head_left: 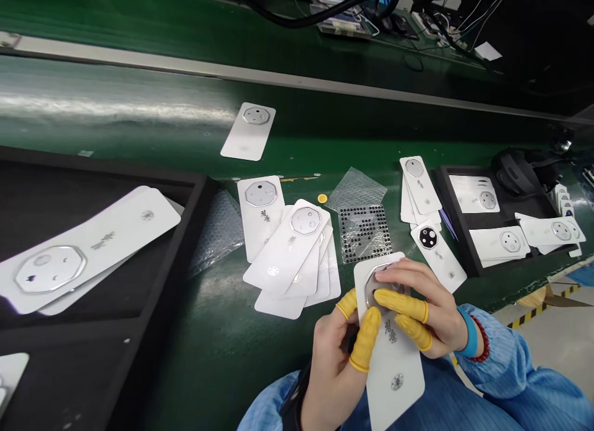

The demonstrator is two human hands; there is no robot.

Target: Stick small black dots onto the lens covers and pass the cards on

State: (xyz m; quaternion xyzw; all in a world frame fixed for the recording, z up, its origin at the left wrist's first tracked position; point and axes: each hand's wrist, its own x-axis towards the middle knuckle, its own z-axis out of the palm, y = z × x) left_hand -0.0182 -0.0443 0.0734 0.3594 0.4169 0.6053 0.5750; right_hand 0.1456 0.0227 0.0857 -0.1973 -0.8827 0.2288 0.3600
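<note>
In front of my body, a white phone back cover [394, 375] is tilted upright, its round camera area at the top. My left hand [341, 356] grips the cover's left edge, with yellow finger cots on thumb and finger. Over the camera area lies my right hand [427, 307], its fingers closed together against the cover; two wear yellow cots. Whether a small piece is between those fingertips is hidden. Just beyond the cover is a clear sheet with rows of small black dots [365, 234]. A fanned pile of white covers [297, 257] lies to the left.
Black trays stand left [153, 332] and right [464, 267], both holding white covers. A single cover [248, 134] lies further back. One cover with a black camera area [439, 254] lies right. Bubble wrap [218, 230], a small yellow ring [322, 199] and a black headset [517, 171] are also around.
</note>
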